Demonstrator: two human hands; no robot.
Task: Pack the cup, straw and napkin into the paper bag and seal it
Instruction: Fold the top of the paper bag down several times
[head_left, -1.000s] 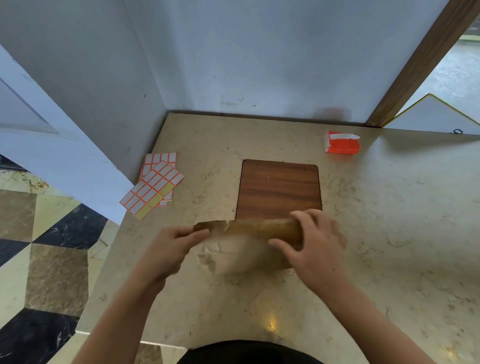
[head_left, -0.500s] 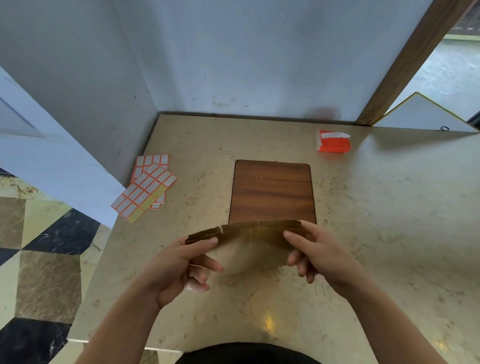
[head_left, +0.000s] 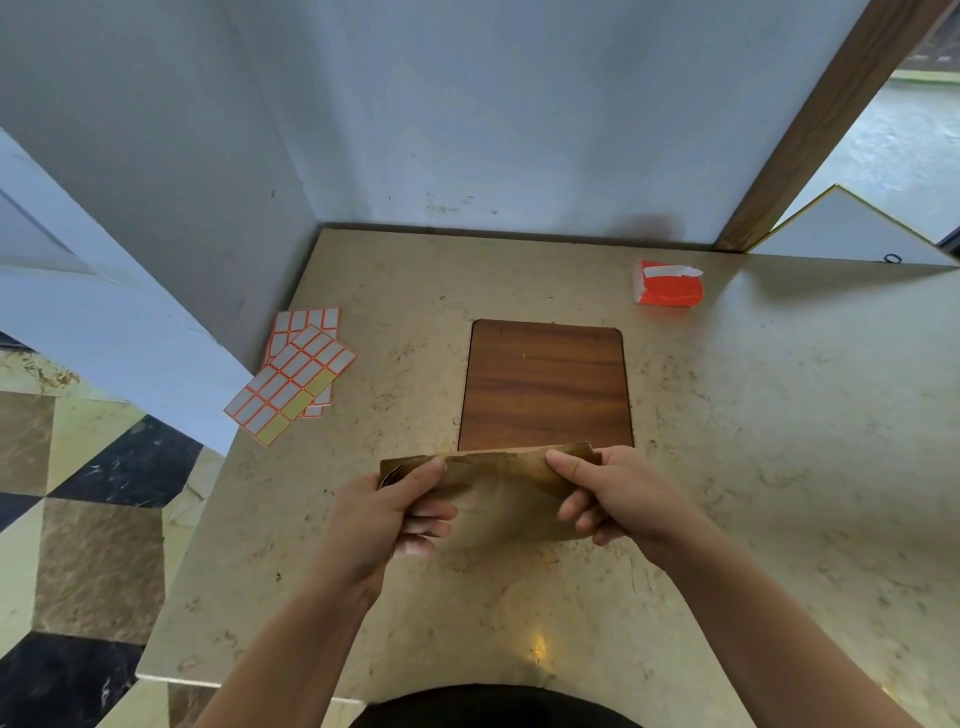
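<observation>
Since a second ago we have lifted the paper bag (head_left: 498, 499) off the table (head_left: 753, 441) and shifted our grip to its top corners. Our left hand (head_left: 384, 514) pinches the folded top edge at the bag's 9 o'clock end, thumb in front; our right hand (head_left: 618, 499) pinches the 3 o'clock end the same way. We see the bag hanging between them, just short of the wooden inlay (head_left: 545, 384) at 12 o'clock. Label sheets (head_left: 296, 379) lie at 10 o'clock by the wall. An orange packet (head_left: 669, 285) sits at 1 o'clock, well apart. We cannot tell what the bag contains.
</observation>
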